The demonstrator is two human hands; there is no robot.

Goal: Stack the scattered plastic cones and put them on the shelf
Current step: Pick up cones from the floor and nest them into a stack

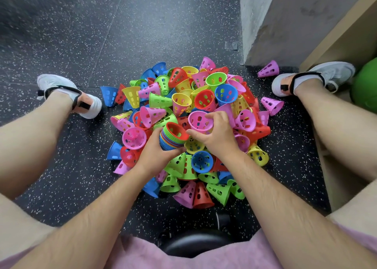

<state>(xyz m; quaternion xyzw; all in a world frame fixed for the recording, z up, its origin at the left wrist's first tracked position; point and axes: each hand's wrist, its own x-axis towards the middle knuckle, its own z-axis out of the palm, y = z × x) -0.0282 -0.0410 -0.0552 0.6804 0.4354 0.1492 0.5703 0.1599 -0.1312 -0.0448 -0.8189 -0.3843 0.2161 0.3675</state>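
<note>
A big heap of perforated plastic cones [183, 97] in pink, red, blue, green and yellow lies on the floor between my feet. My left hand [153, 152] grips a stack of nested cones [172, 136] with a red one on top, held tilted over the heap. My right hand [216, 134] holds a single pink cone [200, 122] by its rim, open end up, right beside the top of the stack. Two pink cones [268, 69] [272, 105] lie apart from the heap at the right.
The floor [142, 34] is dark speckled rubber. A grey concrete pillar [271, 24] stands at the back right, with a wooden shelf unit [346, 36] beside it and a green ball [365, 85] inside. My feet flank the heap. A black stool [195, 242] sits under me.
</note>
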